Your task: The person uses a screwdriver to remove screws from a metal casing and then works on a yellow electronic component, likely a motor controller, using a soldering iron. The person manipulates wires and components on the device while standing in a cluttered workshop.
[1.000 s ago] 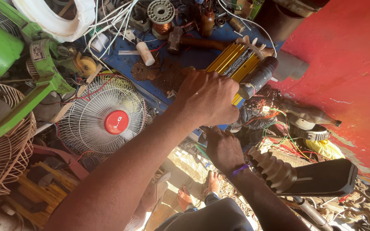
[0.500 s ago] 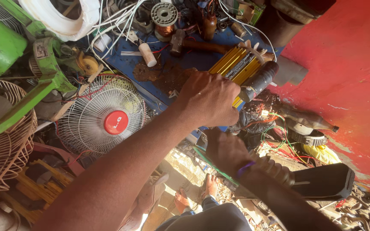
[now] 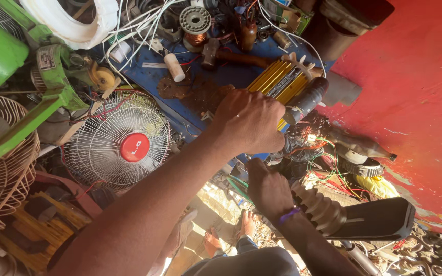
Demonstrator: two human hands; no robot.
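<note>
My left hand (image 3: 251, 125) comes in from the lower left and is closed around a black cylindrical tool handle (image 3: 307, 98). The handle lies against a yellow finned metal block (image 3: 277, 82) on a blue board (image 3: 200, 97). Just below, my right hand (image 3: 268, 188), with a purple band at the wrist, reaches under the board's edge. Its fingers curl toward a dark part wrapped in red, green and white wires (image 3: 303, 145). Whatever those fingers hold is hidden.
A white fan grille with a red hub (image 3: 121, 140) lies to the left, beside green fan parts (image 3: 6, 56) and a wire guard (image 3: 1, 168). A copper coil spool (image 3: 194, 23) and loose wires sit at the back. A red wall (image 3: 415, 92) is to the right, and a black ribbed housing (image 3: 364, 220) sits below it.
My left hand stays on the black handle. My right hand has shifted slightly under the board's edge, and the view has drifted a little.
</note>
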